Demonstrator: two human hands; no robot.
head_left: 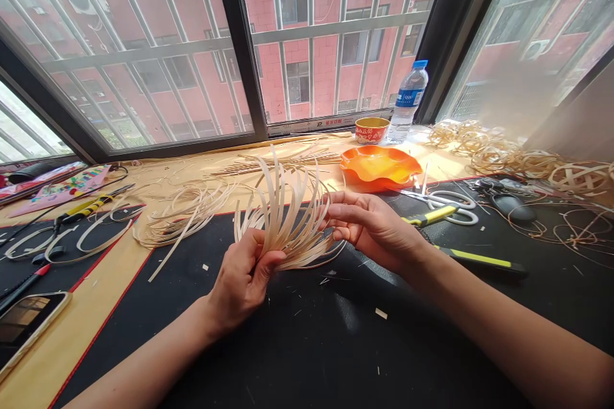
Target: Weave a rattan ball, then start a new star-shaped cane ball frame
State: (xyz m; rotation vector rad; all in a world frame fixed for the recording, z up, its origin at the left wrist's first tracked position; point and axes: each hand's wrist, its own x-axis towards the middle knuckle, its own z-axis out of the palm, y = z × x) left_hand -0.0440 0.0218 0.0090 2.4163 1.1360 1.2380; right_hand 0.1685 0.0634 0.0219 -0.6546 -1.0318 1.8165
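Observation:
My left hand grips a fanned bunch of thin, pale bamboo strips near its lower end, thumb pressed on top. The strips curve upward and spread out above the black mat. At the bunch's right side, my right hand has its fingers curled together on some strips; its fingertips are partly hidden among them. A loose coil of similar strips lies to the left, and more straight strips lie behind the bunch.
An orange wavy dish, a red tin and a water bottle stand near the window. Scissors and a yellow-black cutter lie right. Woven strips sit at back right; a phone lies left.

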